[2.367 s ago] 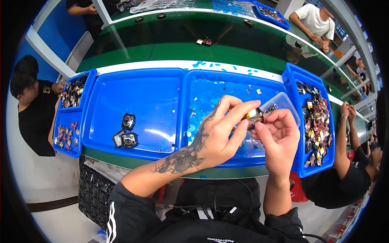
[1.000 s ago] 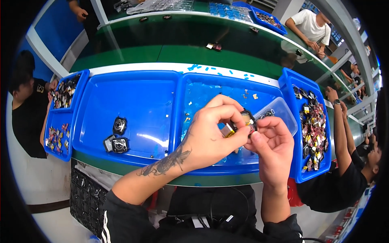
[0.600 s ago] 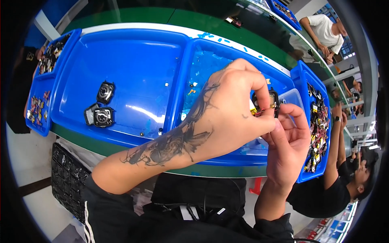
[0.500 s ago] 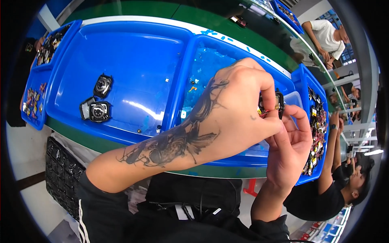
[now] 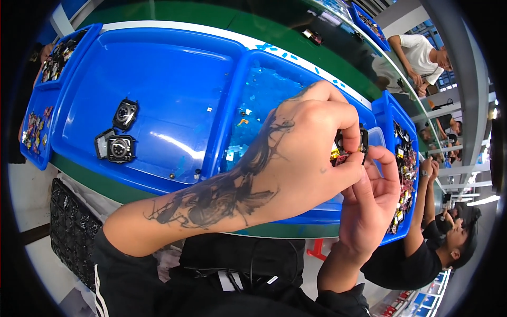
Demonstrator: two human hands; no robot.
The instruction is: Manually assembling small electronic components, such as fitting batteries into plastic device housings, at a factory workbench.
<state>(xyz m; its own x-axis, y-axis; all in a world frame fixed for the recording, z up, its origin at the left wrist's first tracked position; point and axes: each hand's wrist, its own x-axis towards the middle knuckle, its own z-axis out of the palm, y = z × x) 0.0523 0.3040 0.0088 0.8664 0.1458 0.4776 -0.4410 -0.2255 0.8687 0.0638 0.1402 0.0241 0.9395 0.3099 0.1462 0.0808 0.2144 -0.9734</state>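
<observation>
A small black watch case (image 5: 364,138), with yellow and reddish parts showing in it, is held between my two hands above the right-hand part of the trays. My left hand (image 5: 319,140) reaches across from the lower left, thumb and forefinger pinched at the case. From below, the fingers of my right hand (image 5: 372,211) are curled and grip the case's near side. My fingers cover much of it. In the large blue tray (image 5: 158,68) on the left lie two dark watch cases, one (image 5: 125,114) above the other (image 5: 121,148), and a grey-backed piece (image 5: 103,145) beside the lower one.
A second blue tray (image 5: 238,68) holds blue film scraps and tiny parts. Beyond my right hand, another blue tray (image 5: 388,108) is heaped with small electronic parts (image 5: 405,174), beside a clear plastic box (image 5: 375,136). More part-filled trays (image 5: 52,84) stand far left. Co-workers (image 5: 422,58) sit at right.
The view has shifted slightly, so the trays appear further left. Both hands keep hold of the watch case, and more of its yellow and reddish inside shows beside my left fingers.
</observation>
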